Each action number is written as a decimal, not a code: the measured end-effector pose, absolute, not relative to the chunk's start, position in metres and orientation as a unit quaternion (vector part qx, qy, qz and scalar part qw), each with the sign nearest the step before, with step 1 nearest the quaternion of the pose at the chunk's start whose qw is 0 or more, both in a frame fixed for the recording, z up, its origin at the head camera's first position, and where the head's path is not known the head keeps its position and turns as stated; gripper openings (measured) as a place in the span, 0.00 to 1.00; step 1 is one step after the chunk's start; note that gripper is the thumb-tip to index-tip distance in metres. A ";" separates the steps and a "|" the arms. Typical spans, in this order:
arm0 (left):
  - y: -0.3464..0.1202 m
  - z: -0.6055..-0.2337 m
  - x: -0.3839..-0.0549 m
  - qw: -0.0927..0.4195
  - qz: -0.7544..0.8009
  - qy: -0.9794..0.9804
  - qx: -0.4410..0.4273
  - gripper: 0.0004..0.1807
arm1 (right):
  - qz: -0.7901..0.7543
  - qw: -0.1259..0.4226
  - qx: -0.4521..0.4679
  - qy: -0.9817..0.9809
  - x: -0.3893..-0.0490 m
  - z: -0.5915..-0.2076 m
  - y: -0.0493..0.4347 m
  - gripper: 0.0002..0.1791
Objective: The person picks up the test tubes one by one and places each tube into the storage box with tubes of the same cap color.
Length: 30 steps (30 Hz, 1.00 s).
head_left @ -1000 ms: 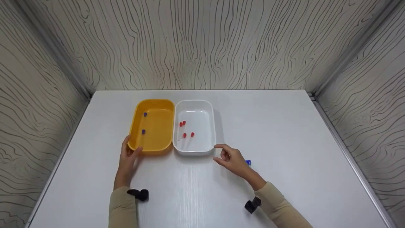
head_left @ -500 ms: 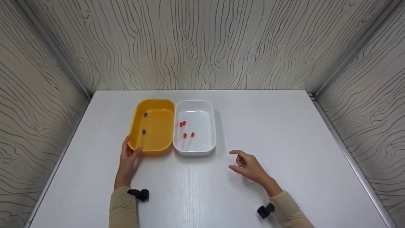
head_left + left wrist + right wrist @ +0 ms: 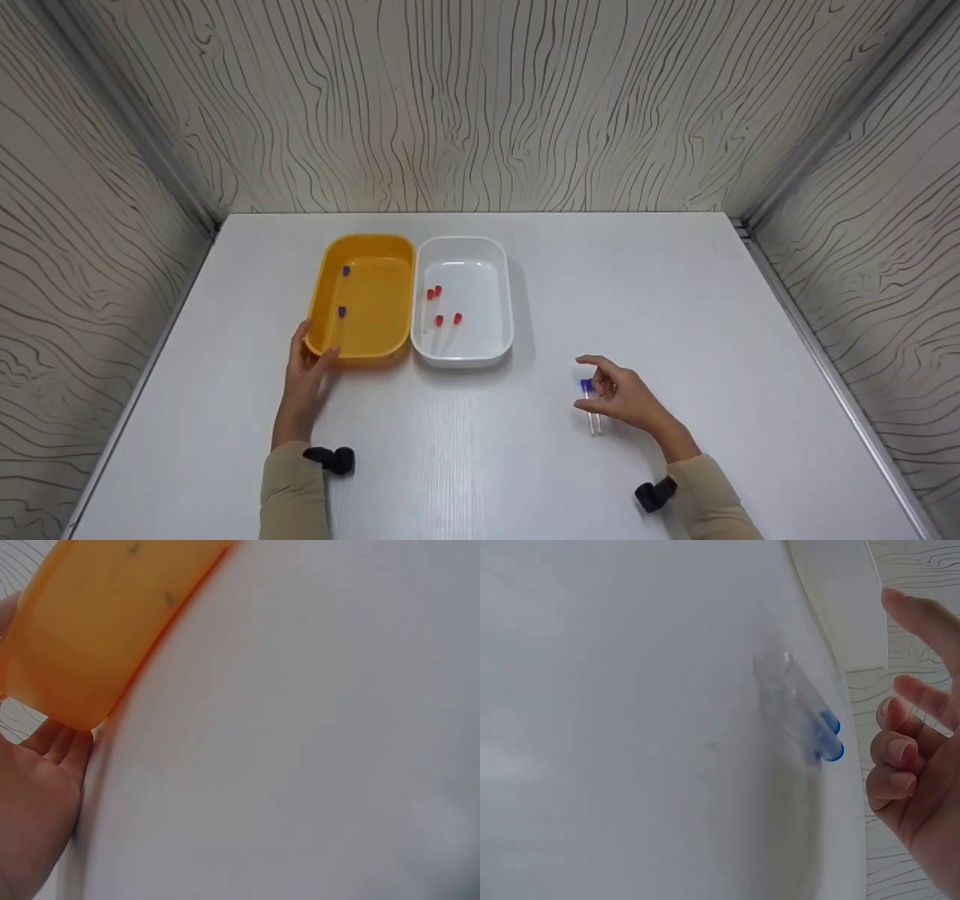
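My left hand [image 3: 303, 379] grips the near left corner of a yellow tray [image 3: 386, 300], thumb at the rim. In the left wrist view the fingers lie against the tray's outer wall [image 3: 82, 652]. Two tubes with dark blue caps [image 3: 342, 311] lie inside it. My right hand [image 3: 630, 397] hovers over clear tubes with blue caps [image 3: 592, 426], which lie side by side on the table. Its thumb and index finger are spread apart, the other fingers are bent, and nothing is held. The right wrist view shows the tubes [image 3: 799, 701] apart from the fingers.
A white tray [image 3: 480, 300] stands against the yellow tray's right side. Several clear tubes with red caps [image 3: 439, 320] lie in its left half. The white table [image 3: 675, 285] is bounded by wood-patterned panels [image 3: 465, 105] at the back and sides.
My right hand has moved right, away from the white tray's near corner, to above the blue-capped tubes, which show again beneath it. The left hand has stayed on the yellow tray.
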<state>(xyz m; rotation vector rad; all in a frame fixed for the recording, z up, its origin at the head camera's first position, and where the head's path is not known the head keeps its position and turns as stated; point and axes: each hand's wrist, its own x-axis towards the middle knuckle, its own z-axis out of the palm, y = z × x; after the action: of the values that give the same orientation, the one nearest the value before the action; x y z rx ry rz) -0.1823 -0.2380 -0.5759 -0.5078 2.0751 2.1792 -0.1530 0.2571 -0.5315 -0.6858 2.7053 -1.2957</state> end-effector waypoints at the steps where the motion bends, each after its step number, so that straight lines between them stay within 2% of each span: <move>1: -0.238 -0.576 -0.182 0.047 0.714 0.679 -0.167 0.40 | -0.418 0.036 -0.218 0.881 -0.153 -0.532 0.260 0.34; 9: -0.237 -0.565 -0.179 0.064 0.717 0.672 -0.174 0.40 | -0.404 0.081 -0.199 0.889 -0.159 -0.558 0.291 0.44; 15: -0.239 -0.575 -0.181 0.052 0.716 0.675 -0.169 0.39 | -0.392 0.132 -0.187 0.891 -0.158 -0.566 0.302 0.52; 23: -0.238 -0.575 -0.182 0.040 0.709 0.686 -0.158 0.40 | -0.360 0.130 -0.205 0.901 -0.157 -0.568 0.304 0.58; 30: -0.238 -0.577 -0.182 0.039 0.726 0.670 -0.152 0.40 | -0.315 0.133 -0.186 0.921 -0.154 -0.565 0.300 0.57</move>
<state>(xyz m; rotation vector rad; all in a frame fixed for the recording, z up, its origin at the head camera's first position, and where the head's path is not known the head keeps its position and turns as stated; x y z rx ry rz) -0.1819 -0.2379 -0.5773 -0.4657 2.0528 2.2250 -0.1544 0.3000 -0.5645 -0.5395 2.6710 -0.9142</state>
